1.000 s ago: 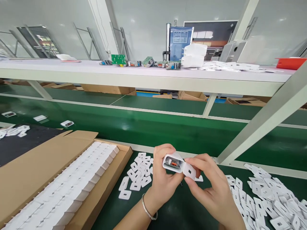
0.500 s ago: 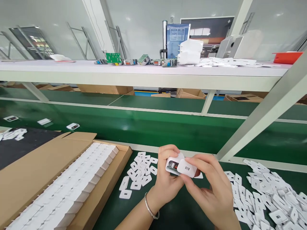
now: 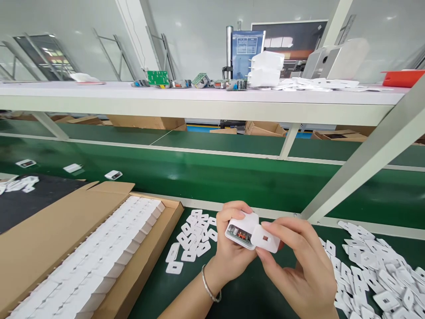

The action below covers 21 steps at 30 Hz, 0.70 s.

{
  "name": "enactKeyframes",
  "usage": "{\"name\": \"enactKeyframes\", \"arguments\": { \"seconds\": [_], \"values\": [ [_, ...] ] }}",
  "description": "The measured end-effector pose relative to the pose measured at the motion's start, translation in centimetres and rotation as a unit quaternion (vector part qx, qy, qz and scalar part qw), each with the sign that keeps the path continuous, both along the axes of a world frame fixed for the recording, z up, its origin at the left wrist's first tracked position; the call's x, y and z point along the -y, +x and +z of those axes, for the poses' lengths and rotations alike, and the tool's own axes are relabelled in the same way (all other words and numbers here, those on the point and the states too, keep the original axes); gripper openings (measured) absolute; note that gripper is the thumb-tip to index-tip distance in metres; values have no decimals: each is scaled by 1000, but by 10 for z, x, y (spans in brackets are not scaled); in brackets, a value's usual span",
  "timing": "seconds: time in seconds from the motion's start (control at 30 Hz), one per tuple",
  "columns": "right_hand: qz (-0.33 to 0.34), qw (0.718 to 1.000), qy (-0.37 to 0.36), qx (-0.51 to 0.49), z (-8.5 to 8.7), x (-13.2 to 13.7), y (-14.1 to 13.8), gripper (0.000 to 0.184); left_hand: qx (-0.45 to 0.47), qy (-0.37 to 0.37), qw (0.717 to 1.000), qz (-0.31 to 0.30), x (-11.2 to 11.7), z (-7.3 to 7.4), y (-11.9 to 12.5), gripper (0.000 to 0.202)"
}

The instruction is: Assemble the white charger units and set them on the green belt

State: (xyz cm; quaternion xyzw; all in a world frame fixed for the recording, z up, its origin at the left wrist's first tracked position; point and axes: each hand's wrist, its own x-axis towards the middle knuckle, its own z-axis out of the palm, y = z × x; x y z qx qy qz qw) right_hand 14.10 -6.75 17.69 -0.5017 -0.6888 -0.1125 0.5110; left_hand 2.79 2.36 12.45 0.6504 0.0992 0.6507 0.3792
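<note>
In my left hand [image 3: 234, 246] is a white charger housing [image 3: 249, 219], its open end turned toward me with circuit parts visible inside. My right hand [image 3: 299, 261] pinches a small white end plate [image 3: 266, 238] with a rectangular slot between thumb and fingers. The plate overlaps the right edge of the housing's opening, tilted and not seated in it. Left of my hands lies a loose group of white end plates [image 3: 188, 255] on the green bench. A larger heap of such plates [image 3: 381, 274] spreads out beside my right hand.
A cardboard box [image 3: 156, 252] with rows of white housings stands at the left. Behind the bench runs a green conveyor belt [image 3: 199, 177] carrying several white housings [image 3: 113, 175]. Above it, a shelf [image 3: 186, 104] holds circuit boards [image 3: 157, 78]; a slanted post [image 3: 361, 153] rises at the right.
My right hand has moved the end plate slightly right and down, uncovering more of the housing's inside. Housings on the belt have shifted to the right.
</note>
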Motion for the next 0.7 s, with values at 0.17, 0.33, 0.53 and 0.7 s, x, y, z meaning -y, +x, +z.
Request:
{"name": "enactKeyframes", "arguments": {
  "seconds": [0.17,0.33,0.53,0.7],
  "values": [
    [-1,1000,2,-2,1,2,-1,36,-5,1,1000,15,-1,-3,1,44],
    [-79,988,-126,-45,-11,-12,17,20,0,-48,992,114,-9,3,-6,36],
    [-67,890,-448,60,-88,-73,40,10,33,-133,975,174,-20,14,-18,35],
    [-155,858,-483,84,-134,-100,39,17,30,-154,977,144,-19,12,-18,34]
  ]
}}
